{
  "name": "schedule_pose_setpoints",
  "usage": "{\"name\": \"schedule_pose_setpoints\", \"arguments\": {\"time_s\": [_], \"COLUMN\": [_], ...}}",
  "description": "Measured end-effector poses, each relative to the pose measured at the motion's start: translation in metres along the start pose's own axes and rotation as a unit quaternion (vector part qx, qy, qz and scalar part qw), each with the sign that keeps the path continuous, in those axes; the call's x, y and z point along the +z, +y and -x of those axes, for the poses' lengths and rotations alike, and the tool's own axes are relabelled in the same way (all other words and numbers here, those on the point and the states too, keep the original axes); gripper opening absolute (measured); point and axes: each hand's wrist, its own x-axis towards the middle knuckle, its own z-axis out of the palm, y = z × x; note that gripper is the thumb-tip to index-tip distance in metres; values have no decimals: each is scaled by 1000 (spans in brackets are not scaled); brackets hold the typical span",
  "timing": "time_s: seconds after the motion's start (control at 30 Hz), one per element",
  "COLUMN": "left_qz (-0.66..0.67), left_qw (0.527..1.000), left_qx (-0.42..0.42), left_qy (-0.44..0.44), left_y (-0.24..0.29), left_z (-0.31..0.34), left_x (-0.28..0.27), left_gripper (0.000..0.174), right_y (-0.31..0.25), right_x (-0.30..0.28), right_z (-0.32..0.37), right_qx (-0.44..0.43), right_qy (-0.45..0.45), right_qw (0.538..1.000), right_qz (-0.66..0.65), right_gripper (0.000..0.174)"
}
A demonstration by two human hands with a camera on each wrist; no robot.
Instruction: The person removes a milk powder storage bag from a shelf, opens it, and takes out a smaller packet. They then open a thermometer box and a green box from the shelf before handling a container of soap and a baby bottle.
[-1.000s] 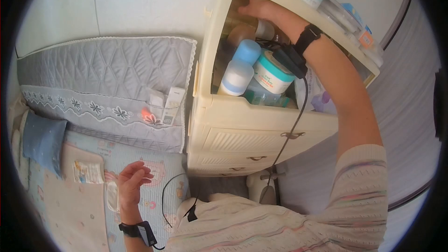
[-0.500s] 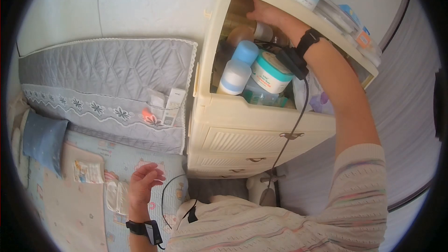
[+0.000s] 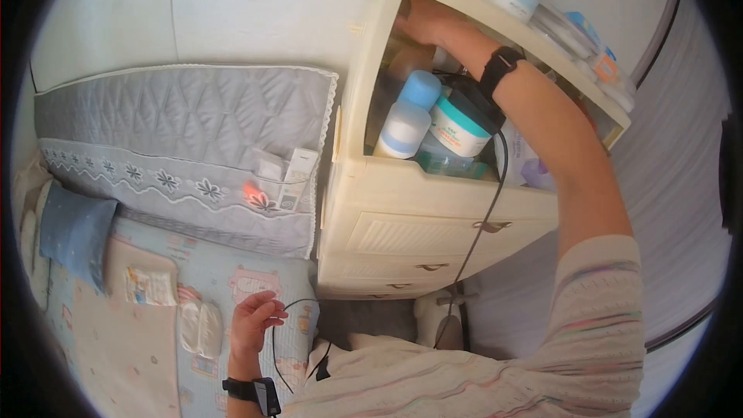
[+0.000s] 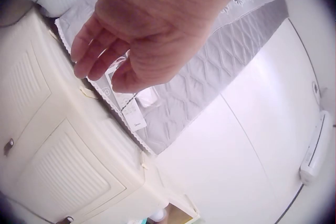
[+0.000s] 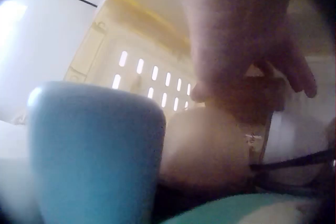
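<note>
My right hand (image 3: 427,22) reaches into the open top compartment of a cream drawer cabinet (image 3: 433,186). In the right wrist view its thumb and fingers straddle the top of a brown block-like item (image 5: 244,100); I cannot tell whether they grip it. In front of that hand stand a blue-capped bottle (image 3: 406,125), a white tub with a teal lid (image 3: 460,130) and a rounded brownish bottle (image 5: 205,142). My left hand (image 3: 255,323) hovers over the bed, fingers loosely bent and holding nothing.
A wrist cable (image 3: 484,236) hangs across the drawer fronts. On the cabinet top stand a white jar (image 3: 511,0) and stacked packages. A grey quilted panel (image 3: 193,108) with pockets hangs beside the bed, where a blue pillow (image 3: 77,232) and a white pack (image 3: 151,285) lie.
My left hand has moved right, toward the cabinet. The right hand drew back slightly, then went farther into the compartment's left side. The head view has shifted a little.
</note>
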Motion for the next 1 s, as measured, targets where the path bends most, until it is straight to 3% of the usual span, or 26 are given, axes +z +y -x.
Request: {"name": "schedule_pose_setpoints", "arguments": {"time_s": [0.13,0.27,0.33,0.47,0.53,0.57,0.63,0.77,0.83,0.97,1.0], "left_qz": [12,14,16,26,23,17,12,10,10,-2,-2], "left_qw": [1000,998,997,998,998,998,998,998,997,996,996], "left_qx": [-20,-37,-47,-56,-59,-60,-62,-66,-71,-80,-80], "left_qy": [12,44,52,31,21,12,1,-23,-30,-27,-27], "left_y": [-6,-15,-18,-23,-22,-20,-17,-18,-21,-25,-26], "left_z": [7,12,13,9,4,2,-1,-7,-7,-6,-5], "left_x": [-17,-35,-42,-48,-45,-42,-36,-29,-27,-27,-27], "left_gripper": [23,23,23,24,24,24,23,24,24,23,23], "right_y": [13,11,9,17,-1,-2,1,22,31,27,30], "right_x": [42,34,38,46,17,8,-6,4,-4,-26,-24], "right_z": [-40,-32,-25,-26,5,11,20,24,36,65,70], "right_qx": [-28,-23,-9,28,120,121,109,130,113,124,100], "right_qy": [4,-5,125,128,82,84,-11,-11,-95,-96,-79], "right_qw": [1000,999,989,987,949,949,902,882,864,860,839], "right_qz": [13,-32,-75,-89,-281,-278,-418,-453,-481,-486,-529], "right_gripper": [76,77,47,53,67,67,78,71,67,66,67]}}
